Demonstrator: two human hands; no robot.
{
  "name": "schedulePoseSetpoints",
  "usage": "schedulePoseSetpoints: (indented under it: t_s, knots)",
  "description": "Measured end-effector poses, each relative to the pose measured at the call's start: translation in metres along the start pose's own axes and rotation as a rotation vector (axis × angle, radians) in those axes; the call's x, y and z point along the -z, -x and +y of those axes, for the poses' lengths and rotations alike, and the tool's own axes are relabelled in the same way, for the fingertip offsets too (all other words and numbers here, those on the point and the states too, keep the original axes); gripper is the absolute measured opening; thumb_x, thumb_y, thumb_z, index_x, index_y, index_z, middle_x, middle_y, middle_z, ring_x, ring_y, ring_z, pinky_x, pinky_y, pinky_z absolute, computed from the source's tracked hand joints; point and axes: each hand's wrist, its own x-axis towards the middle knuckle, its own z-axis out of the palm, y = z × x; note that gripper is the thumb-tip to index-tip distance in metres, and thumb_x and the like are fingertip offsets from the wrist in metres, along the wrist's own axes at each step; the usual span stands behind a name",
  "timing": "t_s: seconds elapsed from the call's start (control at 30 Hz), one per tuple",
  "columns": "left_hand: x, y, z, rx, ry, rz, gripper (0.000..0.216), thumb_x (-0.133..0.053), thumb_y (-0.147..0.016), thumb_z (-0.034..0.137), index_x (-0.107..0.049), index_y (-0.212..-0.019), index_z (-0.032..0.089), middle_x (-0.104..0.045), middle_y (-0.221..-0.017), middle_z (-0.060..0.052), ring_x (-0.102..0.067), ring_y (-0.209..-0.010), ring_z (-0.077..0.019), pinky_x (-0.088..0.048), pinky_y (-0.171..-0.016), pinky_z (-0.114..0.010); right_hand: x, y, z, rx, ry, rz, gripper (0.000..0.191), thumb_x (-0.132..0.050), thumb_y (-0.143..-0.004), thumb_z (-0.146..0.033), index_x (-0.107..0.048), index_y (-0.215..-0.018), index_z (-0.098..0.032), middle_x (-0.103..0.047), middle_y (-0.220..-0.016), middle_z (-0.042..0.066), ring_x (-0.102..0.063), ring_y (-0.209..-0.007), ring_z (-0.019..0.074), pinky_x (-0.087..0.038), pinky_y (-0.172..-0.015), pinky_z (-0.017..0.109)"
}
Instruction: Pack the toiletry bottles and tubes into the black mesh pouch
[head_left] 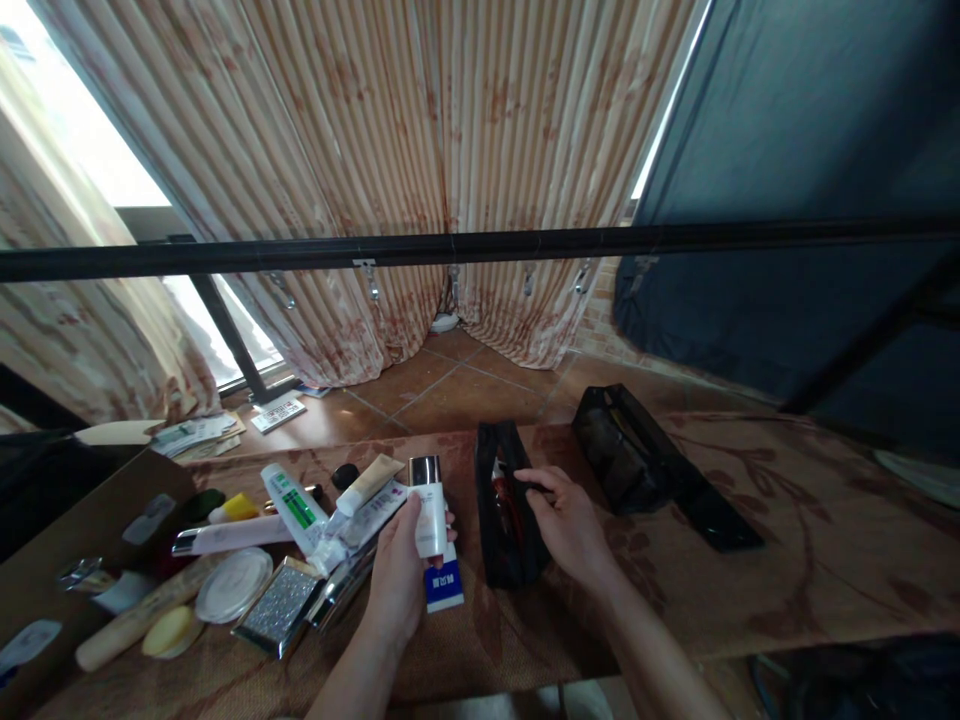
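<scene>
One white bottle (430, 522) with a silver cap is gripped upright in the left hand (401, 565), just left of an open black pouch (491, 560); the right hand (570, 525) reaches over the pouch's right edge, though whether its fingers pinch the fabric I cannot tell; a reddish item (504, 495) lies inside; a blue-and-white card (445, 588) sits below the bottle; farther left lie a green-and-white tube (295, 505) and a glittery case (279, 602); to the right stands a second black pouch (611, 455); beyond hang patterned curtains (375, 150).
</scene>
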Motion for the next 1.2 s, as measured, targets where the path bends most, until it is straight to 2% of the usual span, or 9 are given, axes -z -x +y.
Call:
schedulePoseSetpoints:
  t_s: [0.3,0.7,1.03,1.2]
  knots:
    - [0.0002,-0.0013,-0.0024,-0.005,0.019,0.0,0.045,-0.057,-0.078,0.049,-0.063,-0.098,0.009,-0.068,-0.069,-0.007,-0.064,-0.057,-0.0175,-0.038,-0.039,-0.021,-0.0006,-0.0008,0.0053,0.007,0.002,-0.012,0.031,-0.045,-0.077,-0.017,-0.068,-0.098,-0.023,-0.063,-0.101,0.003,-0.059,-0.096,0.0174,-0.045,-0.088,0.033]
    - [0.0049,-0.0035,-0.0065,-0.006,0.039,0.0,0.047,-0.056,-0.078,0.051,-0.064,-0.097,0.008,-0.068,-0.068,-0.008,-0.064,-0.056,-0.0181,-0.041,-0.04,-0.022,-0.0003,0.0,0.0022,-0.005,-0.013,-0.015,0.031,-0.045,-0.078,-0.019,-0.069,-0.098,-0.023,-0.065,-0.103,0.003,-0.059,-0.098,0.0176,-0.045,-0.087,0.031]
    - [0.0058,-0.0056,-0.0081,-0.001,0.075,-0.007,0.043,-0.056,-0.079,0.049,-0.063,-0.097,0.01,-0.069,-0.069,-0.007,-0.065,-0.059,-0.018,-0.045,-0.047,-0.023,0.0,-0.0005,0.0042,0.002,0.007,-0.024,0.032,-0.044,-0.078,-0.018,-0.068,-0.099,-0.022,-0.064,-0.103,0.004,-0.059,-0.097,0.0171,-0.044,-0.088,0.032]
    - [0.0054,-0.0054,-0.0075,0.012,0.067,0.006,0.043,-0.056,-0.078,0.05,-0.064,-0.093,0.011,-0.069,-0.069,-0.007,-0.064,-0.059,-0.0178,-0.043,-0.044,-0.022,-0.0006,-0.0009,0.0059,0.005,0.009,-0.024,0.031,-0.044,-0.078,-0.017,-0.068,-0.097,-0.022,-0.064,-0.103,0.004,-0.058,-0.098,0.0174,-0.044,-0.089,0.033]
